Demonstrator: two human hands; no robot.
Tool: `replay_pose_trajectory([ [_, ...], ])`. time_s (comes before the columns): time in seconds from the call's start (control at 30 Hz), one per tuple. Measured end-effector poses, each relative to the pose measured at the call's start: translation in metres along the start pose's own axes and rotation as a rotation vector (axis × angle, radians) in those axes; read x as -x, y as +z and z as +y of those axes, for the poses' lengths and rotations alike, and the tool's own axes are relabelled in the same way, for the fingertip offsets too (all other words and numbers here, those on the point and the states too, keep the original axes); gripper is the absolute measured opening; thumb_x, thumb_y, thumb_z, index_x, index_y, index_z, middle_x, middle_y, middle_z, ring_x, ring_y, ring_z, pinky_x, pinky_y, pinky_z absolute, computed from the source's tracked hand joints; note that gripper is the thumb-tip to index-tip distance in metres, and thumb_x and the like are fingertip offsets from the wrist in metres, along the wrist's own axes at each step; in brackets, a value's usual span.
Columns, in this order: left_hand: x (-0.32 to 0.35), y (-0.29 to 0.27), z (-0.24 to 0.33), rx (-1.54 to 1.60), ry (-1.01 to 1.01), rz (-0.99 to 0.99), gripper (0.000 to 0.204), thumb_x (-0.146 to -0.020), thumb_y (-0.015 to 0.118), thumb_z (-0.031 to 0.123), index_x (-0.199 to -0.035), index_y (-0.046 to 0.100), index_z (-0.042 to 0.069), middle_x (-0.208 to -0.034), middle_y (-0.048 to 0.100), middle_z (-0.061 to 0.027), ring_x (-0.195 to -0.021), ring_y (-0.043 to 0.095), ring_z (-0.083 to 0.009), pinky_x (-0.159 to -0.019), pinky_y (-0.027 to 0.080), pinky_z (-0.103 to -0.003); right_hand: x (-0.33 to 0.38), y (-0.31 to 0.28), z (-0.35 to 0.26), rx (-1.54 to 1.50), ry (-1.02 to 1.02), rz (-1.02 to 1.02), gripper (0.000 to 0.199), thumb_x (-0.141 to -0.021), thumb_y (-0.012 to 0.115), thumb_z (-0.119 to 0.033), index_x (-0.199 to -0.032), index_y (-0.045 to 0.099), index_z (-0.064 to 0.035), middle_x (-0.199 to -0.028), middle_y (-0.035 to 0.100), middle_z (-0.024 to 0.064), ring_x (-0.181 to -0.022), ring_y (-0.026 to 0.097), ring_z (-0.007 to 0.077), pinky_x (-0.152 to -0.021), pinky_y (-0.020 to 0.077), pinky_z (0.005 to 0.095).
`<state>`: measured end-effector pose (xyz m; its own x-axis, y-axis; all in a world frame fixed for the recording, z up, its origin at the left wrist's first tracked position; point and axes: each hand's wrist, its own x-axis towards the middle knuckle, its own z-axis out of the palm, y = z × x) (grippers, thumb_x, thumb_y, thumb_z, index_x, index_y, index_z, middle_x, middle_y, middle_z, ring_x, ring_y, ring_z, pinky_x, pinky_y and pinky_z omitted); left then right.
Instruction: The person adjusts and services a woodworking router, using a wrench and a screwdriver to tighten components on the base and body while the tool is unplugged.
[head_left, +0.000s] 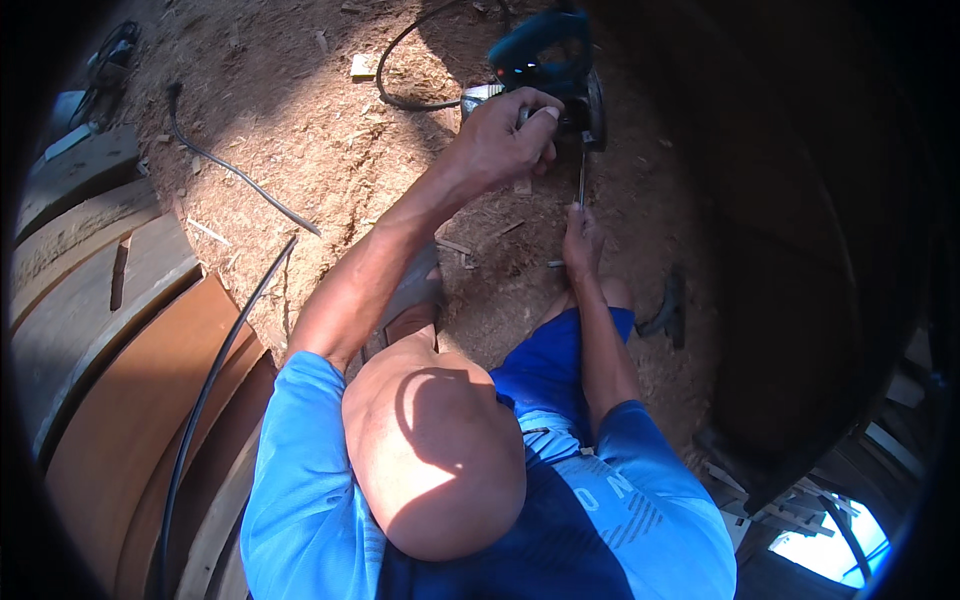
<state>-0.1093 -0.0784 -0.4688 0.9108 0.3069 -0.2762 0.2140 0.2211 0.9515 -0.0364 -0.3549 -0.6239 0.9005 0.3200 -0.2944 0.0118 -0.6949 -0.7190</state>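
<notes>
A teal power saw (545,50), which looks like a circular saw, stands on the sawdust at the upper middle. My left hand (512,135) is closed around a dark grip at its near side. The saw's dark round edge (598,108) faces right. Below it, my right hand (582,240) grips a thin metal rod-like tool (582,180), pointed away from me. The tool's far tip meets the saw's lower right part; its exact kind is too small to tell. My bare left knee (435,460) is raised between my arms.
Sawdust and wood chips cover the ground (290,120). A black cable (400,100) loops beside the saw, and another cable (220,360) crosses the left side. Stacked planks (150,370) lie at the left. A dark shape (790,200) fills the right. A sandal-like item (668,312) lies near my right arm.
</notes>
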Motion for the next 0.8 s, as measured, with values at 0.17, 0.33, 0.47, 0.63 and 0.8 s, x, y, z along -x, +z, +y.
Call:
replay_pose_trajectory([
  [0.17,-0.004,-0.002,-0.002,-0.03,0.017,-0.019,0.039,-0.106,0.048,0.027,-0.131,0.058,-0.001,-0.078,0.066,-0.0044,-0.067,0.063,-0.0107,-0.061,0.051,-0.027,-0.035,0.028,0.024,0.027,-0.106,0.159,0.044,-0.105,0.049,-0.039,-0.089,0.063,-0.0004,-0.071,0.051,0.0026,-0.069,0.048,0.0137,-0.065,0.041,0.0354],
  [0.33,-0.002,-0.006,-0.001,-0.101,0.02,-0.026,0.04,-0.106,0.048,0.027,-0.132,0.057,-0.002,-0.077,0.065,-0.0042,-0.068,0.063,-0.0106,-0.061,0.05,-0.027,-0.047,0.035,0.032,0.03,-0.061,0.121,0.046,-0.104,0.05,-0.04,-0.089,0.062,0.0015,-0.075,0.058,0.0162,-0.07,0.057,0.0274,-0.068,0.0454,0.0438],
  [0.47,-0.006,-0.005,-0.007,-0.046,0.038,-0.019,0.04,-0.106,0.048,0.027,-0.132,0.056,-0.003,-0.075,0.064,-0.0039,-0.064,0.062,-0.0103,-0.058,0.049,-0.026,-0.046,0.036,0.03,0.022,-0.073,0.123,0.044,-0.102,0.051,-0.04,-0.093,0.064,0.0009,-0.078,0.062,0.0214,-0.071,0.061,0.0361,-0.069,0.0458,0.0474],
  [0.63,-0.008,-0.002,-0.01,-0.082,0.074,-0.022,0.04,-0.106,0.049,0.026,-0.131,0.056,-0.005,-0.073,0.064,-0.0042,-0.063,0.062,-0.0099,-0.057,0.048,-0.026,-0.05,0.031,0.031,0.117,-0.123,0.154,0.037,-0.101,0.052,-0.035,-0.1,0.066,-0.0002,-0.082,0.063,0.025,-0.08,0.063,0.0433,-0.074,0.0467,0.0505],
  [0.8,-0.006,-0.003,-0.01,-0.105,0.065,0.008,0.04,-0.106,0.049,0.026,-0.129,0.057,-0.005,-0.071,0.065,-0.0051,-0.062,0.063,-0.01,-0.057,0.048,-0.026,-0.019,0.009,-0.01,0.238,-0.132,0.094,0.031,-0.099,0.053,-0.028,-0.108,0.066,-0.0015,-0.091,0.066,0.027,-0.09,0.064,0.0454,-0.081,0.0478,0.0509],
])
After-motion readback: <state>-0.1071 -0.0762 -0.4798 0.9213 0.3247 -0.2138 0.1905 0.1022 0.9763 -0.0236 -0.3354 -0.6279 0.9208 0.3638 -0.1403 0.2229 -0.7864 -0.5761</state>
